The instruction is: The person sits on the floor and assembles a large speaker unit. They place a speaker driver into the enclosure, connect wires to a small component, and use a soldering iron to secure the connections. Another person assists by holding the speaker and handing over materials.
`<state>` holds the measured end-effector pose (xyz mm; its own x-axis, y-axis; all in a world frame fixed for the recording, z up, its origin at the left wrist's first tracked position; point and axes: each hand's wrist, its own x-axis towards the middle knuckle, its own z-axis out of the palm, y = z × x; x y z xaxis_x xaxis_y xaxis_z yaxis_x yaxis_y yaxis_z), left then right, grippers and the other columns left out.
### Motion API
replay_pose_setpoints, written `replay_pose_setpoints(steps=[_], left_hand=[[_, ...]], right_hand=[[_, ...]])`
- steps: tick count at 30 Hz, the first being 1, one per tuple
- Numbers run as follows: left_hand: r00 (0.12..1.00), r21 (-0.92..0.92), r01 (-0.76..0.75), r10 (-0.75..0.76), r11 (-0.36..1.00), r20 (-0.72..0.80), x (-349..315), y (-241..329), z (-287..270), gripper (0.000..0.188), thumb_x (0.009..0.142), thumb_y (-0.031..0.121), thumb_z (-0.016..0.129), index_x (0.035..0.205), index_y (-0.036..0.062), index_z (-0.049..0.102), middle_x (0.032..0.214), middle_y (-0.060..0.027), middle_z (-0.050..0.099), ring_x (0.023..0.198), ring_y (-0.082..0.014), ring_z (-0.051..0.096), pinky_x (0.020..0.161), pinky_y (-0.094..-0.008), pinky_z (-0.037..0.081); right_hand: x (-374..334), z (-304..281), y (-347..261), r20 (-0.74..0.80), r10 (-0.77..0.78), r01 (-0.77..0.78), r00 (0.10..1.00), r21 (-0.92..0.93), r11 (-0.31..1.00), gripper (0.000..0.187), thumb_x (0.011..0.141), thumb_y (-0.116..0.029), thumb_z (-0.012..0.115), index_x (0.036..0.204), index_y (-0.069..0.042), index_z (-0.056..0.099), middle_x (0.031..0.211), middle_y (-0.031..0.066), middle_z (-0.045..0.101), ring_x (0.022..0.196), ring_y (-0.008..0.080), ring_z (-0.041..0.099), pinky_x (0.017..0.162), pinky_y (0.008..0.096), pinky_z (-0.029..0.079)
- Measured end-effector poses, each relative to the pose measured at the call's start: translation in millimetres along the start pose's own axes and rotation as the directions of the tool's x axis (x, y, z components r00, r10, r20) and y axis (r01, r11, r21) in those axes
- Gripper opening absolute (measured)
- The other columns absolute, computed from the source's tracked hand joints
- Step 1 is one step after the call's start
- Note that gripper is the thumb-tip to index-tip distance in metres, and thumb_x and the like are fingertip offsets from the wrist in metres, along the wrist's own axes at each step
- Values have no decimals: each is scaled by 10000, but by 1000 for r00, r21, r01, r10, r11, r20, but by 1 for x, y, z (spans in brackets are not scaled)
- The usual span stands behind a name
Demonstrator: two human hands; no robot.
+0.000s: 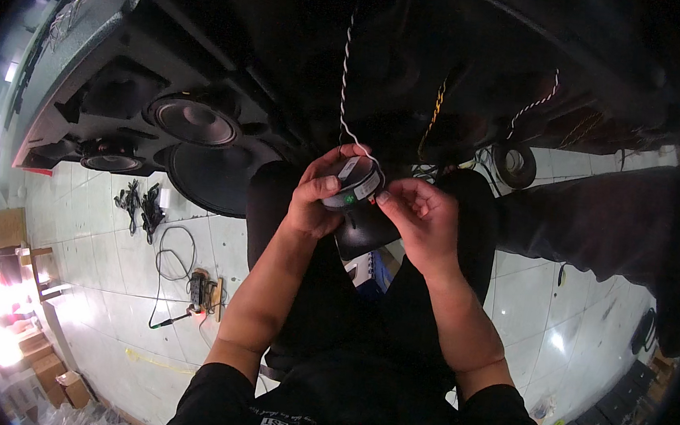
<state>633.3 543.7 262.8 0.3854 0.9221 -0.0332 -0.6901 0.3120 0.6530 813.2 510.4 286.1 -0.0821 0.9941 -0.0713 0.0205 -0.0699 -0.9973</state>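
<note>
Between my knees my left hand (309, 202) grips a round speaker driver (357, 171) with a grey body, pale labels and a small green mark. A black flared part (366, 234) shows just below it; I cannot tell if the two are joined. A twisted black-and-white wire (345, 77) hangs from the dark cabinet above and runs down to the driver's edge. There my right hand (428, 223) is closed, thumb and forefinger pinched at the driver's side near the wire's end. Whatever lies between those fingertips is too small to make out.
Overhead spans a black speaker cabinet (307, 18) with mounted round speakers (195, 121) at left. A yellow-black wire (436, 108) and another twisted wire (534, 106) dangle from it. A soldering iron (172, 321), power strip (200, 288) and cables (148, 212) lie on the tiles. Someone's dark-trousered leg (587, 216) extends at right.
</note>
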Motion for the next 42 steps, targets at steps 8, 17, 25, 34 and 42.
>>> replay_pose_setpoints(steps=[8, 17, 25, 34, 42], left_hand=[[999, -48, -30, 29, 998, -38, 0, -3, -2, 705, 688, 320, 753, 1257, -3, 492, 1040, -125, 630, 935, -235, 650, 837, -340, 534], [1000, -142, 19, -21, 990, -14, -3, 2, -2, 682, 689, 337, 759, 1238, 13, 520, 1058, -104, 631, 960, -239, 643, 880, -346, 522], [999, -133, -23, 18, 991, -38, 1, -1, -8, 630, 713, 258, 742, 1245, 3, 520, 1051, -102, 627, 969, -234, 640, 884, -384, 528], [996, -62, -11, 6, 998, -86, 4, -5, -9, 713, 694, 355, 747, 1282, 27, 514, 1086, -81, 622, 1027, -226, 622, 918, -348, 490], [997, -72, 11, -17, 997, -77, 5, -3, -7, 746, 681, 348, 748, 1303, 22, 496, 1104, -80, 617, 1030, -232, 621, 917, -339, 489]], right_hand=[[4, -1, 6, -45, -20, 15, 999, -92, 996, 161, 872, -109, 707, 992, -7, 675, 855, 64, 711, 792, 112, 669, 712, 255, 519], [15, -11, 20, 27, 48, -49, 998, 25, 999, 185, 897, -67, 673, 1067, 3, 657, 917, 52, 695, 849, 96, 640, 749, 244, 504], [4, -5, 4, -21, -5, 8, 1000, 165, 986, 161, 917, -34, 655, 1068, 22, 661, 955, 51, 679, 863, 86, 622, 771, 232, 492], [-1, 6, -2, 2, -195, 195, 981, 40, 980, 130, 885, 7, 689, 1015, 1, 696, 989, 79, 681, 867, 103, 658, 746, 228, 532], [3, 11, -3, -42, -118, 123, 992, 157, 980, 297, 835, 20, 731, 1019, -21, 502, 909, 76, 655, 859, 114, 655, 802, 261, 514]])
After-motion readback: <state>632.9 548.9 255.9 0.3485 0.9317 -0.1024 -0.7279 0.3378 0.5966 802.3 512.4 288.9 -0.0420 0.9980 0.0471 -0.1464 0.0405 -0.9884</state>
